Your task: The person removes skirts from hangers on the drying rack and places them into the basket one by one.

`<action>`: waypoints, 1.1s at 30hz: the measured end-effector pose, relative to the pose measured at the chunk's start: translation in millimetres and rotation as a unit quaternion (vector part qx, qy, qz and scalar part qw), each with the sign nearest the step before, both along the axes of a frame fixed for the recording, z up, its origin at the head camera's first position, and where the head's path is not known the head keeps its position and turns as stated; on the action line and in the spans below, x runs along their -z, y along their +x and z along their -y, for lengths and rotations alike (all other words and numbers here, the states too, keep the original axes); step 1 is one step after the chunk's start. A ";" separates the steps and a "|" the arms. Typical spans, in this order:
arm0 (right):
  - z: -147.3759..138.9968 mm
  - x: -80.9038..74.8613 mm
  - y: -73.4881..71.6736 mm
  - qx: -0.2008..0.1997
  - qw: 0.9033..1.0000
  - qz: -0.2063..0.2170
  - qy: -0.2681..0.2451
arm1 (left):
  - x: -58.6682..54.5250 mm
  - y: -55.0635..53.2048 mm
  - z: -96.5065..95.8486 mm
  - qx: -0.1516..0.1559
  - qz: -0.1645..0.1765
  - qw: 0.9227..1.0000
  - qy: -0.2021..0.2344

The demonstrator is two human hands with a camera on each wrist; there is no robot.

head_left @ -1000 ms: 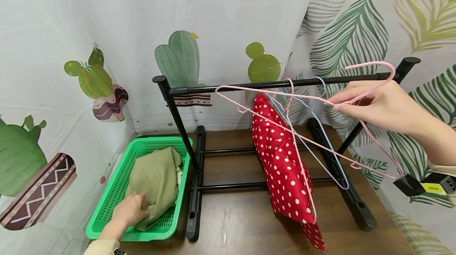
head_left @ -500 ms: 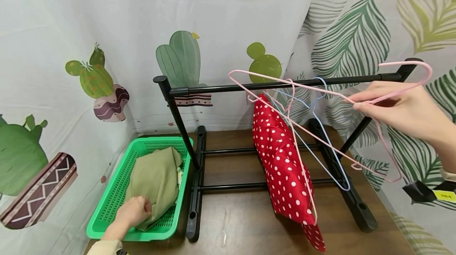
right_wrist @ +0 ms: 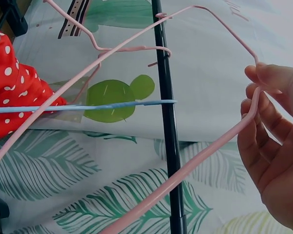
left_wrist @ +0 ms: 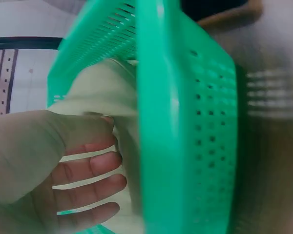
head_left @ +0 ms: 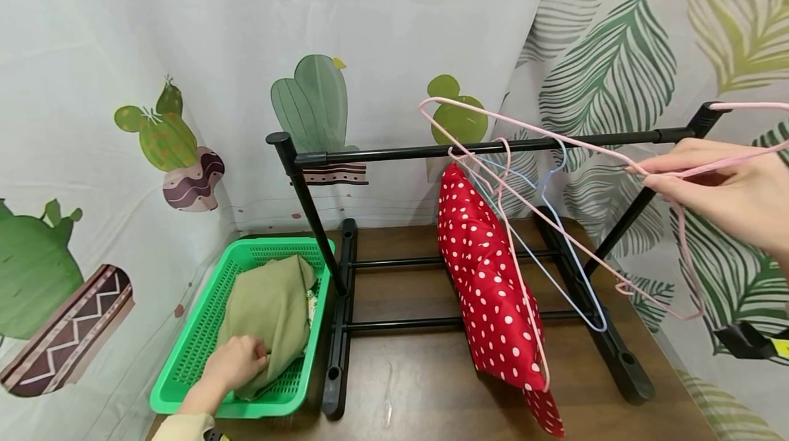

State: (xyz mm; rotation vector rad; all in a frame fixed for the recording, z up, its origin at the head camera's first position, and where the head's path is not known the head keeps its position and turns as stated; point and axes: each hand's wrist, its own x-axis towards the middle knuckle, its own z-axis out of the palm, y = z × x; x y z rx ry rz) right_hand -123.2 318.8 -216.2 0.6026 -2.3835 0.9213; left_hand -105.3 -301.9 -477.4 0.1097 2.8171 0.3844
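In the head view, the right hand [head_left: 736,191] pinches a pink hanger [head_left: 579,144] between thumb and fingers near its hook, holding it up in front of the right end of the black rack [head_left: 401,153]. On the rack's bar hang a second pink hanger [head_left: 507,155], with a red polka-dot garment [head_left: 487,283], and a blue hanger [head_left: 544,191]. The left hand [head_left: 231,366], fingers bent, is at the near edge of the olive cloth [head_left: 265,304], which lies in the green basket [head_left: 265,409] beside the rack. The left wrist view shows the thumb at a fold of that cloth and the other fingers loosely curved; I cannot tell whether they grip it. In the right wrist view, the held hanger's wire runs between thumb and fingertips.
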 end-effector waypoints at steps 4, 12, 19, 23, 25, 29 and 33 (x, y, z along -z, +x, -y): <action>-3.0 1.3 2.9 0.022 0.999 -0.024 0.008 | -5.6 -5.0 -4.8 0.004 -0.022 1.000 0.012; -11.2 7.2 4.1 0.024 0.999 -0.030 -0.039 | -13.2 -14.2 -12.0 0.005 -0.077 0.997 0.013; -19.5 14.7 5.5 0.035 0.996 -0.010 -0.083 | -23.2 -18.7 -19.0 -0.009 -0.126 0.991 0.043; -23.2 19.2 6.7 0.039 0.995 -0.023 -0.087 | -28.2 -19.7 -21.8 -0.011 -0.160 0.986 0.048; -26.6 21.8 7.3 0.037 0.994 -0.018 -0.099 | -31.4 -20.2 -23.6 -0.011 -0.175 0.983 0.052; -33.5 27.6 9.7 0.055 0.991 -0.002 -0.118 | -38.3 -21.6 -28.2 -0.014 -0.201 0.977 0.065; -39.4 33.6 13.5 0.088 0.990 -0.007 -0.109 | -41.5 -23.8 -32.2 -0.024 -0.220 0.973 0.071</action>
